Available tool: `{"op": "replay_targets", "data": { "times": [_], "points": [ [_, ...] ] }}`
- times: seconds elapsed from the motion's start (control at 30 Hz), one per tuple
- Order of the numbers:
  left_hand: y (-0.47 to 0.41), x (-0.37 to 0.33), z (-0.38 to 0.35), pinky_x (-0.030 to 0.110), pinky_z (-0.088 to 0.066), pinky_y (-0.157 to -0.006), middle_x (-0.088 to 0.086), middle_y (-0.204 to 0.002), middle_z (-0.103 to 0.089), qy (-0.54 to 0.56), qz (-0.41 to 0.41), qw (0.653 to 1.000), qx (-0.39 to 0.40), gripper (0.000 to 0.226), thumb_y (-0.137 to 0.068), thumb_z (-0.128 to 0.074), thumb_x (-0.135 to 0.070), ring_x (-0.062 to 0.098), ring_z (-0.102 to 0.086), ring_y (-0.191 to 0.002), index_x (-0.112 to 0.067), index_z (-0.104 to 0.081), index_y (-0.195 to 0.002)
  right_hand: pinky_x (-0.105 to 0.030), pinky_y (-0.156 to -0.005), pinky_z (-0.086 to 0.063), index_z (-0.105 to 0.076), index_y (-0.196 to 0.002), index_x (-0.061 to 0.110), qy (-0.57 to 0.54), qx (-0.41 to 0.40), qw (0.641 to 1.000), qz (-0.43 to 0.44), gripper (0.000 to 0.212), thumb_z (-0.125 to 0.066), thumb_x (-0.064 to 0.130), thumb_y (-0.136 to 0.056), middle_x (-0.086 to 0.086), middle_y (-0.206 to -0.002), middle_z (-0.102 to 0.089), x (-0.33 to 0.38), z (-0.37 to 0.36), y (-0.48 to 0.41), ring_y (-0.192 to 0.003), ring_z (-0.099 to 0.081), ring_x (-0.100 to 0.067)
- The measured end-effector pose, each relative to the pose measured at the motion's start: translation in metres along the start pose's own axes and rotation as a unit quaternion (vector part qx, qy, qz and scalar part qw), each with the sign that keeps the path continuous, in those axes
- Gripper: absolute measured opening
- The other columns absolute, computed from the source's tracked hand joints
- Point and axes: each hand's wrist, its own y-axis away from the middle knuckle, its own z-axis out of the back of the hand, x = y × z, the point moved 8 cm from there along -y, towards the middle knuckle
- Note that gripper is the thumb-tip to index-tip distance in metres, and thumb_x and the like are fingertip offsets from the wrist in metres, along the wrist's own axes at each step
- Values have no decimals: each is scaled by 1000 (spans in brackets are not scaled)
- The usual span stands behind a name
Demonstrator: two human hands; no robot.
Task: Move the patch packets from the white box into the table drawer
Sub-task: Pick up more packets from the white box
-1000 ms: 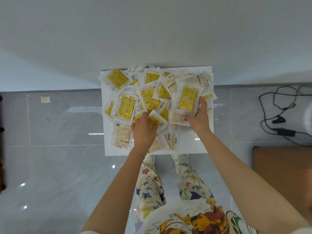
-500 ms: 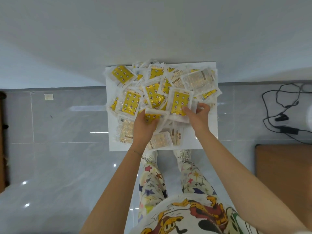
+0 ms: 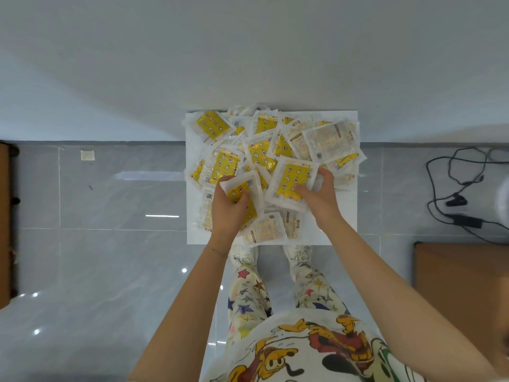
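Packets of yellow patches lie heaped in the white box at the centre of the frame, on the grey tiled floor against the wall. The left hand curls its fingers around one yellow packet, whose long axis tilts toward the upper right. The right hand pinches another packet, thumb on its face, long axis running nearly up the frame. Black cables lie at right.
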Motion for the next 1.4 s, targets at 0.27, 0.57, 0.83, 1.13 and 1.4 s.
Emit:
{"op": "replay_targets", "data": {
  "times": [0.27, 0.57, 0.83, 1.13, 1.4],
  "points": [
    [46, -23, 57, 42, -58, -84, 7, -111, -69, 126, 55, 987, -81, 35, -85, -69, -17, 23, -68, -101, -13, -60, -119, -39, -102, -44, -35, -132, 45, 77, 101, 987, 96, 70, -72, 13, -82, 5, -146, -32, 68, -18, 70, -133, -36, -15],
    [139, -72, 151, 40, -59, -78, 13, -103, -70, 255, 44, 947, -188, 26, -88, -66, -6, 26, -70, -95, -5, -61, -113, -31, -111, -30, -41, -135, 36, 111, 179, 953, 219, 55, -63, 13, -90, 24, -140, -36, 180, -71, 186, -132, -29, 2],
    [217, -59, 264, 46, -58, -81, 16, -107, -70, 329, 37, 898, -291, 27, -89, -66, -7, 31, -69, -96, -3, -61, -115, -49, -106, -42, -36, -133, 53, 155, 298, 913, 233, 70, -66, 10, -87, 9, -148, -35, 208, -167, 283, -135, -38, -18],
    [290, 23, 389, 35, -60, -73, 12, -106, -70, 414, 36, 837, -356, 31, -89, -65, -4, 27, -70, -95, -2, -58, -119, -18, -74, -50, -38, -137, 31, 208, 366, 881, 218, 62, -65, 5, -87, 13, -118, -53, 172, -303, 389, -107, -57, -11],
    [356, 120, 502, 47, -58, -83, 15, -114, -68, 479, 48, 768, -422, 41, -86, -69, -7, 31, -69, -101, -3, -55, -124, -11, -63, -51, -40, -129, 31, 259, 448, 824, 233, 58, -64, 0, -86, 17, -109, -54, 109, -445, 506, -94, -60, -2]
  ]
}}
